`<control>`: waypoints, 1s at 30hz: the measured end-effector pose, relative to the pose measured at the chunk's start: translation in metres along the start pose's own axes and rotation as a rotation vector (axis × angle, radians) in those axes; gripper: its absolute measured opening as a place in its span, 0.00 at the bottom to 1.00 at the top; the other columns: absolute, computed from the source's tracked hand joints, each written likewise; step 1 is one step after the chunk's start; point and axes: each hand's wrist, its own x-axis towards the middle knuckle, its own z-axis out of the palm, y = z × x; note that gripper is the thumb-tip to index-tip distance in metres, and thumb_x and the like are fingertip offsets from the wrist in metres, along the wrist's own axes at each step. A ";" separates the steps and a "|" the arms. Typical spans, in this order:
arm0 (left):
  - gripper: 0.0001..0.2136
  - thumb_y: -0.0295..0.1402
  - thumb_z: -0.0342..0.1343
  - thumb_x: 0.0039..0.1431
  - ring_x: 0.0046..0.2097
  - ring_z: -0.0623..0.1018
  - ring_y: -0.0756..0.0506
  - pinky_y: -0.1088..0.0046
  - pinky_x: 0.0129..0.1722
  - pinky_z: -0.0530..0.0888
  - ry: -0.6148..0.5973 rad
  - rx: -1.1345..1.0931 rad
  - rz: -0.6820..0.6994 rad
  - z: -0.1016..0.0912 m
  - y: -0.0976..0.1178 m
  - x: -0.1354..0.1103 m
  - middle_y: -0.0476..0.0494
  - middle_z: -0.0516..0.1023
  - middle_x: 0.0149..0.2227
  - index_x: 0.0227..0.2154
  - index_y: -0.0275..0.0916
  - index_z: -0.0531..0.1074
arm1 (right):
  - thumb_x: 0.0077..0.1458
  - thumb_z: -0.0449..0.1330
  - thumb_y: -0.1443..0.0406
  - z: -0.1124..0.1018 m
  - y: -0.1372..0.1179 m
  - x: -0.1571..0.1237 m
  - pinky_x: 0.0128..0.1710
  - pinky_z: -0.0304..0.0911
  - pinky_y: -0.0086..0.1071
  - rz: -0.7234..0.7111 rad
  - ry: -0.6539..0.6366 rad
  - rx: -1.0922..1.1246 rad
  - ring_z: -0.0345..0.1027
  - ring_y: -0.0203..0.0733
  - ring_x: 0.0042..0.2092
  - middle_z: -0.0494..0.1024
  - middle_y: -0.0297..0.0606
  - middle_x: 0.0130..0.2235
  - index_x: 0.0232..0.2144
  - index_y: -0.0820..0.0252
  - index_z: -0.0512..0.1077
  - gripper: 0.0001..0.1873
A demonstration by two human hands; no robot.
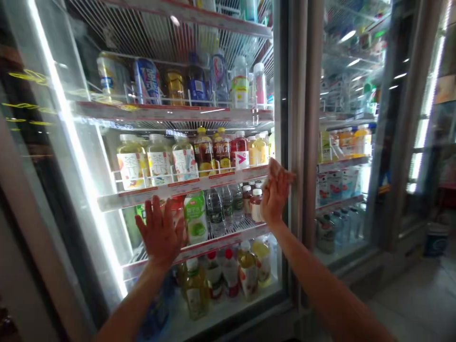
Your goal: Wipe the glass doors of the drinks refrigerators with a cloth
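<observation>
My left hand (162, 230) is raised with its fingers spread, palm toward the glass door (245, 266) of a lit drinks cooler. Whether it touches the pane I cannot tell. My right hand (276, 197) is at the door's right side, beside the metal frame (297, 142), holding a crumpled pale cloth (276, 167) against the glass. Part of the cloth is hidden by the fingers. Behind the pane, a green-labelled bottle (195, 218) and clear water bottles (215, 211) stand between my two hands.
Bottled teas (131, 161) and cans (147, 80) line the shelves above, with juice bottles (195, 289) at the bottom. A bright light strip (71, 128) runs down the left side. To the right stands another glass-fronted cooler (344, 185), and a tiled floor (416, 294) lies beyond.
</observation>
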 end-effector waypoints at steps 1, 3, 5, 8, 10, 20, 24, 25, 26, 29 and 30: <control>0.31 0.35 0.49 0.61 0.68 0.44 0.40 0.53 0.64 0.41 0.004 0.000 -0.002 0.000 0.000 0.001 0.35 0.45 0.67 0.64 0.42 0.42 | 0.61 0.45 0.68 0.000 0.001 -0.002 0.60 0.48 0.57 0.022 0.015 -0.002 0.39 0.51 0.67 0.50 0.45 0.66 0.64 0.56 0.48 0.29; 0.31 0.35 0.49 0.61 0.68 0.44 0.41 0.53 0.64 0.41 0.007 -0.003 -0.003 0.000 0.000 0.002 0.36 0.44 0.67 0.64 0.42 0.42 | 0.60 0.46 0.68 -0.002 -0.016 -0.015 0.61 0.47 0.57 -0.072 -0.068 0.051 0.37 0.52 0.68 0.50 0.45 0.66 0.63 0.57 0.52 0.28; 0.31 0.35 0.49 0.61 0.68 0.43 0.41 0.54 0.64 0.41 -0.006 -0.012 0.004 -0.003 0.000 0.003 0.36 0.43 0.67 0.64 0.42 0.42 | 0.60 0.46 0.68 -0.005 -0.043 -0.033 0.63 0.45 0.53 -0.245 -0.207 0.133 0.38 0.50 0.67 0.55 0.42 0.65 0.61 0.56 0.57 0.26; 0.31 0.35 0.48 0.62 0.68 0.42 0.42 0.56 0.64 0.41 -0.034 -0.013 0.015 -0.008 0.000 -0.002 0.37 0.42 0.67 0.64 0.41 0.42 | 0.59 0.48 0.68 -0.013 -0.050 -0.055 0.64 0.43 0.48 -0.329 -0.287 0.165 0.42 0.46 0.67 0.60 0.39 0.63 0.59 0.54 0.59 0.25; 0.31 0.34 0.48 0.62 0.68 0.41 0.43 0.58 0.65 0.41 -0.058 -0.010 0.038 -0.010 0.003 -0.010 0.38 0.41 0.67 0.64 0.41 0.42 | 0.60 0.47 0.69 -0.017 -0.026 -0.059 0.63 0.45 0.50 -0.233 -0.206 0.113 0.41 0.46 0.67 0.57 0.41 0.64 0.61 0.54 0.55 0.27; 0.32 0.35 0.51 0.60 0.68 0.42 0.42 0.58 0.65 0.40 -0.101 -0.023 0.053 -0.011 0.007 -0.033 0.39 0.42 0.67 0.64 0.41 0.43 | 0.59 0.47 0.69 -0.028 -0.056 -0.093 0.65 0.41 0.48 -0.335 -0.366 0.181 0.39 0.47 0.68 0.52 0.34 0.66 0.59 0.54 0.60 0.26; 0.32 0.35 0.51 0.60 0.68 0.43 0.42 0.56 0.65 0.41 -0.114 -0.030 0.038 -0.012 0.008 -0.033 0.39 0.43 0.67 0.64 0.42 0.43 | 0.60 0.47 0.71 -0.038 -0.015 -0.099 0.65 0.41 0.48 -0.253 -0.310 0.089 0.36 0.45 0.68 0.50 0.37 0.67 0.62 0.53 0.54 0.28; 0.33 0.35 0.51 0.60 0.68 0.43 0.42 0.56 0.65 0.41 -0.112 -0.029 0.036 -0.011 0.009 -0.033 0.39 0.43 0.67 0.64 0.42 0.42 | 0.60 0.47 0.71 -0.038 -0.002 -0.098 0.64 0.42 0.49 -0.185 -0.254 0.050 0.35 0.45 0.68 0.46 0.38 0.67 0.63 0.54 0.50 0.30; 0.33 0.35 0.51 0.60 0.68 0.43 0.42 0.56 0.65 0.41 -0.108 -0.026 0.028 -0.011 0.010 -0.033 0.39 0.43 0.67 0.64 0.42 0.42 | 0.60 0.47 0.71 -0.038 0.006 -0.097 0.64 0.43 0.52 -0.121 -0.197 0.021 0.34 0.47 0.68 0.42 0.39 0.68 0.64 0.54 0.47 0.32; 0.33 0.35 0.51 0.60 0.68 0.42 0.41 0.55 0.65 0.39 -0.115 -0.019 -0.002 -0.009 0.013 -0.033 0.39 0.42 0.67 0.64 0.42 0.42 | 0.59 0.48 0.71 -0.036 -0.002 -0.101 0.62 0.46 0.56 -0.052 -0.147 0.030 0.34 0.51 0.68 0.38 0.41 0.68 0.65 0.54 0.45 0.33; 0.33 0.35 0.51 0.60 0.68 0.42 0.41 0.54 0.65 0.39 -0.121 -0.019 -0.009 -0.010 0.014 -0.034 0.38 0.42 0.67 0.64 0.42 0.42 | 0.59 0.48 0.71 -0.037 -0.012 -0.105 0.62 0.47 0.55 -0.106 -0.195 0.067 0.35 0.52 0.68 0.40 0.40 0.68 0.64 0.54 0.47 0.32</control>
